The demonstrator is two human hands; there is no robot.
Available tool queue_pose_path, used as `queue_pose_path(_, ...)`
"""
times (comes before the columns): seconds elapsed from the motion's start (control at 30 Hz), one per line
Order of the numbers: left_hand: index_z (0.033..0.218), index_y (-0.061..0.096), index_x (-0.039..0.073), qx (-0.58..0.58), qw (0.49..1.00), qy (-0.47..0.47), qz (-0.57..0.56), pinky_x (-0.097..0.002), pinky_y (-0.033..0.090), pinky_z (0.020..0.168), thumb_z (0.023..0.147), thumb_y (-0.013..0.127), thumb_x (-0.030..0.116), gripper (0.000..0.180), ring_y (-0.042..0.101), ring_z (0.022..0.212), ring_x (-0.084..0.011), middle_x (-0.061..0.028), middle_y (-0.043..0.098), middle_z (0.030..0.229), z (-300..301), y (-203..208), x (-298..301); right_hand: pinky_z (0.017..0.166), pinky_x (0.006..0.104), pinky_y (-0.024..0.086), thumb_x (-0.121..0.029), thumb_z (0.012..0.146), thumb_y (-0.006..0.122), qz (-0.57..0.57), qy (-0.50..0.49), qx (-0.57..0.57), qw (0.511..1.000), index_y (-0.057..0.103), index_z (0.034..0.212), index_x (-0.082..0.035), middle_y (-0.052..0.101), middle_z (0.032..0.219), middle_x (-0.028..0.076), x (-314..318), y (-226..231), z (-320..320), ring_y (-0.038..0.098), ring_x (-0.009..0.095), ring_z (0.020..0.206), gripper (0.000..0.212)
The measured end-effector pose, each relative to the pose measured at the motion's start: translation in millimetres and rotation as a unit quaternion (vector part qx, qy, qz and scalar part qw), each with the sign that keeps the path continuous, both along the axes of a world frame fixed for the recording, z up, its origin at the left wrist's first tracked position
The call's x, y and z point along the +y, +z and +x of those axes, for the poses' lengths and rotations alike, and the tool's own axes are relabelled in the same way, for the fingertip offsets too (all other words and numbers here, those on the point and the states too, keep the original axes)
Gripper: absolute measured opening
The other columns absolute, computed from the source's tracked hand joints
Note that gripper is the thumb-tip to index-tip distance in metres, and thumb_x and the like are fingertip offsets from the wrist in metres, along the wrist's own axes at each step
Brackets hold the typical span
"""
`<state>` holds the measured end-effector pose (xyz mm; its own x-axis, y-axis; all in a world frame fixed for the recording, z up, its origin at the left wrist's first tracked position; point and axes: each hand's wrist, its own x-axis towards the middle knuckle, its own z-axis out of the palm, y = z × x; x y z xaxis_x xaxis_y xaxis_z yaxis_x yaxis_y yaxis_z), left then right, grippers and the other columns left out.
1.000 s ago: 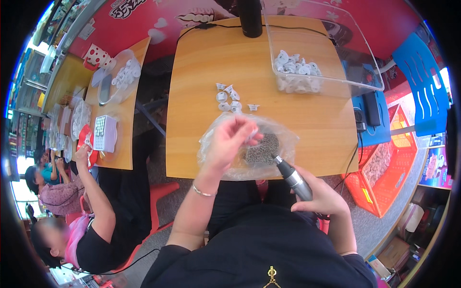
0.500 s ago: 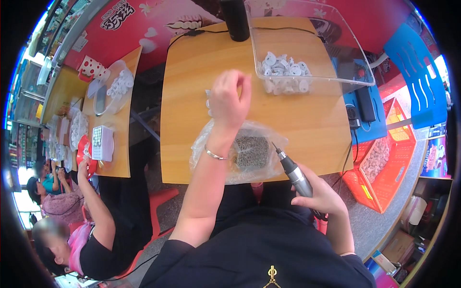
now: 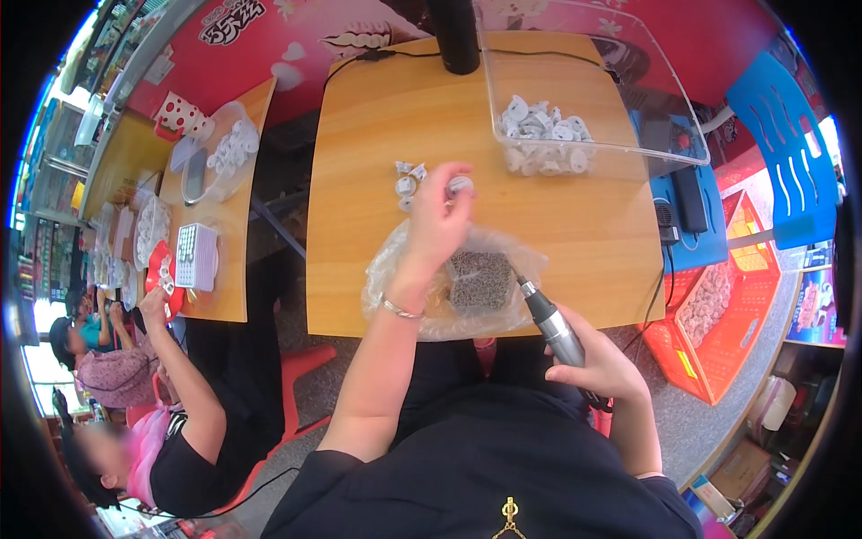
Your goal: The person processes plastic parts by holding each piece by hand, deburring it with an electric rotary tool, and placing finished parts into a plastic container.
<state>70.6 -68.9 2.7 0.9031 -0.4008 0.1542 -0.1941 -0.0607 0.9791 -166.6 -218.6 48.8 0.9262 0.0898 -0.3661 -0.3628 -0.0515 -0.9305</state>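
Observation:
Between the thumb and fingers of my left hand (image 3: 437, 216) is a small round white plastic part (image 3: 459, 184), held over the middle of the table. Several similar white parts (image 3: 406, 187) lie on the wood just left of that hand. My right hand (image 3: 593, 359) grips a grey electric screwdriver (image 3: 558, 331), its thin bit tilted up and left toward the right side of a clear plastic bag (image 3: 386, 278). Inside the opened bag sits a dense heap of small dark metal screws (image 3: 482, 280). My left wrist passes over the bag's left part.
A clear plastic bin (image 3: 628, 148) with white parts (image 3: 543, 135) stands at the table's far right. A black cylinder (image 3: 452, 40) is at the back. Right of the table are a blue chair (image 3: 777, 153) and an orange crate (image 3: 709, 359). Another person (image 3: 193, 431) works at the left table.
My left hand has turned and come slightly lower, so the white part in its fingers now shows. The view has shifted a little. My right hand still holds the screwdriver.

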Motion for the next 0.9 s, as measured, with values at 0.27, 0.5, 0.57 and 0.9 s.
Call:
queue_pose_path(0.27, 0.090, 0.063, 0.007, -0.065, 0.953, -0.196, 0.224, -0.0302, 0.046, 0.065, 0.081, 0.067, 0.014, 0.012, 0.058, 0.081, -0.0178, -0.0062, 0.055, 0.085, -45, 26, 55, 0.080, 0.0282, 0.048, -0.017, 0.073, 0.079, 0.016, -0.006, -0.003, 1.000, 0.030, 0.142, -0.002, 0.051, 0.110, 0.008, 2, 0, 4, 0.056, 0.014, 0.092, 0.086)
queue_pose_path(0.5, 0.083, 0.065, 0.010, -0.249, 0.896, -0.142, 0.339, -0.0373, 0.050, 0.066, 0.072, 0.071, 0.015, 0.013, 0.059, 0.079, -0.0252, -0.0051, 0.056, 0.080, -75, -4, 52, 0.080, 0.0277, 0.048, -0.017, 0.073, 0.079, 0.023, -0.002, -0.006, 1.000, 0.030, 0.142, -0.002, 0.052, 0.107, 0.008, 6, -1, 4, 0.055, 0.013, 0.091, 0.087)
queue_pose_path(0.57, 0.081, 0.066, 0.010, -0.268, 0.895, -0.126, 0.333, -0.0370, 0.049, 0.065, 0.073, 0.071, 0.015, 0.011, 0.059, 0.077, -0.0252, -0.0046, 0.056, 0.078, -77, -5, 50, 0.080, 0.0276, 0.048, -0.017, 0.073, 0.079, 0.017, 0.004, -0.007, 1.000, 0.030, 0.142, -0.002, 0.053, 0.106, 0.008, 6, 1, 5, 0.055, 0.013, 0.090, 0.087)
queue_pose_path(0.9, 0.081, 0.067, 0.006, -0.192, 0.944, -0.116, 0.241, -0.0357, 0.049, 0.066, 0.077, 0.067, 0.009, 0.006, 0.061, 0.075, -0.0271, -0.0077, 0.063, 0.078, -65, -6, 57, 0.081, 0.0314, 0.048, -0.024, 0.075, 0.078, 0.018, 0.003, -0.011, 1.000, 0.034, 0.140, -0.001, 0.052, 0.118, 0.011, 10, 3, 5, 0.054, 0.016, 0.092, 0.082)
